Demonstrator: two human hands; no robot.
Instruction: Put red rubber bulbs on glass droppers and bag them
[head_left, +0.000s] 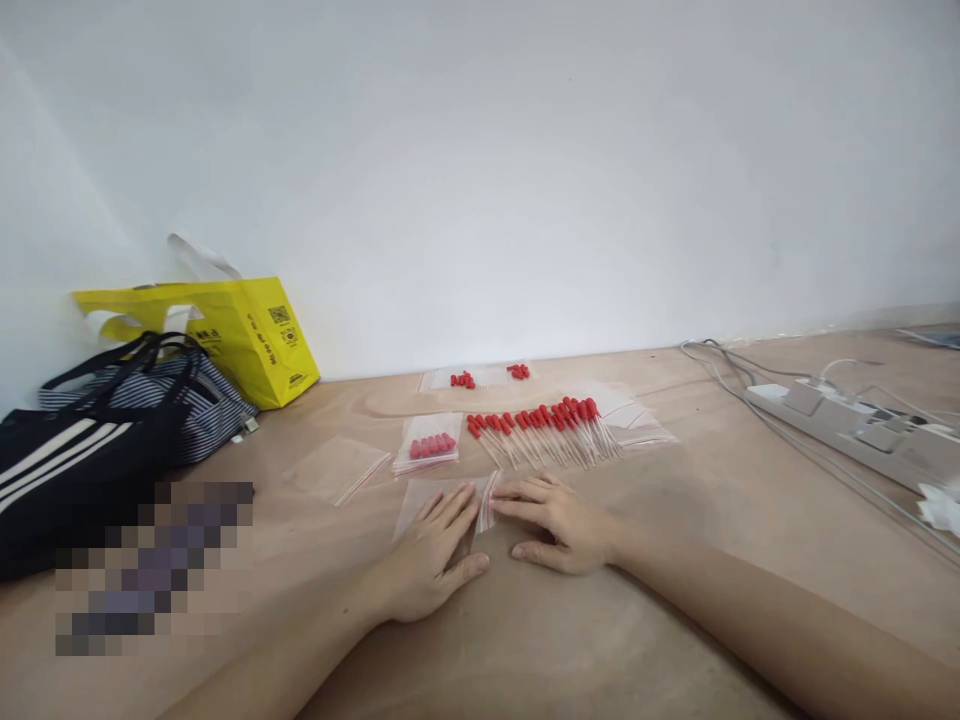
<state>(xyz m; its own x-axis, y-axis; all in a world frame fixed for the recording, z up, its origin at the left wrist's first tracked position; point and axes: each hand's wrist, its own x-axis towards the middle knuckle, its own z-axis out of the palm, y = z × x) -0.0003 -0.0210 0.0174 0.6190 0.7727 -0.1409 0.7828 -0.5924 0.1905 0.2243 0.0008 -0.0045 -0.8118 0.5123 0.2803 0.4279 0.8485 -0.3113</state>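
Note:
My left hand [435,560] lies flat with its fingers spread on a clear zip bag [411,500]. At the bag's red-striped zip edge rest the fingertips of my right hand [559,525], palm down, thumb apart from the fingers. Neither hand grips anything. Just beyond is a row of several white sticks with red tips [536,430]. Left of the row, a small stack of clear bags [426,445] has several red pieces showing in the top one. Another flat clear bag [341,470] lies farther left.
Small red pieces [463,380] lie on bags near the wall. More clear bags [637,425] are behind the row's right end. A yellow bag [277,340] and dark striped bags [217,400] stand left. At right is a white power strip [862,430] with cables.

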